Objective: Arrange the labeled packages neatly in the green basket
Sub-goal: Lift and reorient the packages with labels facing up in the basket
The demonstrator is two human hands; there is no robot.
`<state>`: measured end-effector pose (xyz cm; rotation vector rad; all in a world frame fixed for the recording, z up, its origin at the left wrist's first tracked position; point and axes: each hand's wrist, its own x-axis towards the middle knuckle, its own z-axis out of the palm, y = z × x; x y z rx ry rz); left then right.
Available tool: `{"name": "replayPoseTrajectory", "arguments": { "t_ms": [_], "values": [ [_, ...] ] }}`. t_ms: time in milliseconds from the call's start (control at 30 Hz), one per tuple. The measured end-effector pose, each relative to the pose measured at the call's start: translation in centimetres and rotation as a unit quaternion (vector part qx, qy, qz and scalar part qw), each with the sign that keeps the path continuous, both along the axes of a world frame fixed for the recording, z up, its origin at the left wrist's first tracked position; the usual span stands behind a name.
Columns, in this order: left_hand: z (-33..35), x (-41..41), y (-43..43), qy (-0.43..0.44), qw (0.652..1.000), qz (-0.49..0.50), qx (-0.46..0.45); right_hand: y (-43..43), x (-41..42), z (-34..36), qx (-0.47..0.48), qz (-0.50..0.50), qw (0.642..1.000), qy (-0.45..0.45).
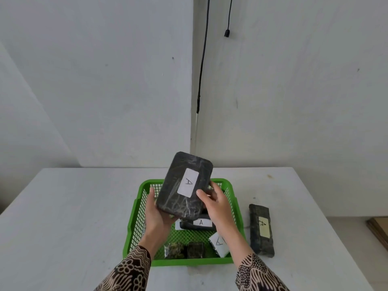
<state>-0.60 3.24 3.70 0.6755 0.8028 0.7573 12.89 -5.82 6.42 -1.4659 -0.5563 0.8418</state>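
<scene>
A large black wrapped package (178, 198) with a white "A" label is held tilted above the green basket (134, 225). My left hand (156, 215) supports its lower left edge and my right hand (216, 204) grips its right side. Inside the basket lie a dark package with an "A" label (198, 223), a small white "A" packet (218, 243) and two small dark packets (184, 249) near the front wall. A long black package (261, 229) with a yellowish "A" label lies on the table right of the basket.
The basket stands on a white table (73, 217) that runs to the wall behind. A black cable (202, 59) hangs down the wall corner. At the far right, past the table edge, a brown object (378, 229) shows on the floor.
</scene>
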Motion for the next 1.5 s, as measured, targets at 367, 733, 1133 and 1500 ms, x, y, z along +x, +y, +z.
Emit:
{"name": "replayPoseTrajectory", "arguments": {
  "t_ms": [367,733,1133,1500],
  "values": [
    [-1.2,-0.4,-0.5,0.053,0.997,-0.015,0.055,-0.2,-1.5,-0.6,-0.037,0.008,0.999,0.022],
    [-4.7,-4.4,-1.0,0.635,0.678,-0.249,0.274,-0.8,-1.7,-2.5,-0.054,-0.03,0.997,0.049],
    [-5.1,-5.0,-1.0,0.617,0.677,-0.188,0.355,-1.5,-1.3,-2.5,-0.038,-0.101,0.989,0.099],
    [-0.9,-5.5,1.0,0.32,0.887,0.123,0.308,0.3,-5.6,-4.0,-0.173,-0.016,0.976,0.128]
  ]
}}
